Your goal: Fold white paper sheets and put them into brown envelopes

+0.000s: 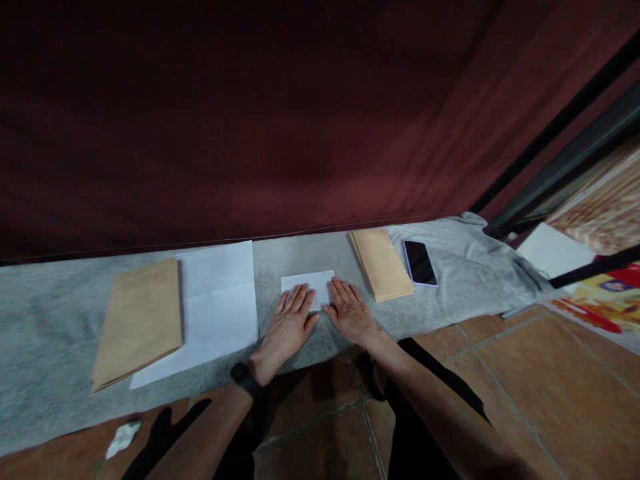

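Both hands flat, palms down, fingers extended, gripping nothing. Left hand [289, 321] and right hand [350, 312] sit side by side on the near edge of the folded white paper [307, 281]; the far half of it is uncovered. The paper lies mid-desk [50, 320] on the grey cloth, between the loose white sheets [215, 300] and the right-hand stack of brown envelopes [381, 263], clear of both.

The step looks like pressing the fold flat. To do it well:
- The cloth is soft, so the crease will come out weak. The person should press hard and run the fingertips along the fold line itself, centre outward.
- One hand should pin the paper while the other sweeps, or the paper may creep on the cloth.
- Edges should be checked for alignment before the crease is set.

The phone [420, 262] and the left envelope pile [140, 320] are well clear, so no snag risk.
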The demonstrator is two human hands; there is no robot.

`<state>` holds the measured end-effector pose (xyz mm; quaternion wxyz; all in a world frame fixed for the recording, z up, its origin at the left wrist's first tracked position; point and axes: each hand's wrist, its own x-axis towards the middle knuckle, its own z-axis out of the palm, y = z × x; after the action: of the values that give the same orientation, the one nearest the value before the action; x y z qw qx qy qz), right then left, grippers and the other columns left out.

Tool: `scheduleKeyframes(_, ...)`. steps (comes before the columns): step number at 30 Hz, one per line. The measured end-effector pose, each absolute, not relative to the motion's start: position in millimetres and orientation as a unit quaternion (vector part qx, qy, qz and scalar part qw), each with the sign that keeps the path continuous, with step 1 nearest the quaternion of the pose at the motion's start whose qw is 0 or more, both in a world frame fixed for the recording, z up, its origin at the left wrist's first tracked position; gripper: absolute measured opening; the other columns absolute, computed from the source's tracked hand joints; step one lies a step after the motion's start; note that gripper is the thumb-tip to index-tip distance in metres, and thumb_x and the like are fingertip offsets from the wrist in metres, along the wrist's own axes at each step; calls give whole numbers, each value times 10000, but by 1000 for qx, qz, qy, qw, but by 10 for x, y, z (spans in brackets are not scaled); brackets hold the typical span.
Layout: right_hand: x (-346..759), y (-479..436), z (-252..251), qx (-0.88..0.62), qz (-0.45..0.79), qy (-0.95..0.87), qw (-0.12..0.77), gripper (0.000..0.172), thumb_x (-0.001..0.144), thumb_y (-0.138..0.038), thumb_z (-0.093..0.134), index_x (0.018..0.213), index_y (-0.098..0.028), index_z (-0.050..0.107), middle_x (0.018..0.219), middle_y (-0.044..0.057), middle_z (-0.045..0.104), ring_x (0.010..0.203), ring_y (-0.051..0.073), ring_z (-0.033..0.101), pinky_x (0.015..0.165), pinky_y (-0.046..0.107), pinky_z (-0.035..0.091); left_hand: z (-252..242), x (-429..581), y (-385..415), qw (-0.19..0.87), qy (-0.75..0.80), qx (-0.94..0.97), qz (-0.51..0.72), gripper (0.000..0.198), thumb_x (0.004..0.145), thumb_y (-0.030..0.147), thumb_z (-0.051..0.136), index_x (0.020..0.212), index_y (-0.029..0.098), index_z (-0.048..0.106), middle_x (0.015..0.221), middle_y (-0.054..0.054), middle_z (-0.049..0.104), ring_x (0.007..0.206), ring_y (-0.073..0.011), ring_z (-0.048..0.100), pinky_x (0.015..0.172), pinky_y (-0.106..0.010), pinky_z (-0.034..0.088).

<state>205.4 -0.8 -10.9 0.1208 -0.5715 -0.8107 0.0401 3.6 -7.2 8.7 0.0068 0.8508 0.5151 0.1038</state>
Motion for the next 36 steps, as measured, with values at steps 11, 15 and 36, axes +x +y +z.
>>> scheduleKeyframes(11, 2061, -12, -44, -568, 69, -811, 122, 633, 1073, -445, 319, 1590, -80, 315, 1656, 139, 291, 1537, 280, 288, 1258, 467, 210, -46, 14, -14, 7, 513, 850, 123, 494, 1032, 396, 416, 1435, 143, 547, 1541, -153, 511, 1467, -254, 433, 1235, -493, 310)
scheduleKeyframes(15, 2053, -13, 16, -577, 98, -804, 106, 642, 1076, -441, 310, 1598, -68, 285, 1671, 131, 246, 1552, 272, 247, 1266, 448, 182, -16, 29, -70, -9, 525, 840, 137, 457, 1030, 387, 419, 1388, 162, 592, 1494, -145, 566, 1428, -248, 487, 1225, -495, 320)
scheduleKeyframes(36, 2100, -33, 177, -580, 161, -793, 94, 650, 1070, -430, 284, 1607, -66, 247, 1682, 120, 200, 1567, 260, 194, 1281, 465, 133, 266, 333, -252, -81, 546, 834, 7, 528, 920, 36, 317, 1370, 112, 583, 1453, -229, 573, 1361, -282, 551, 1095, -463, 474)
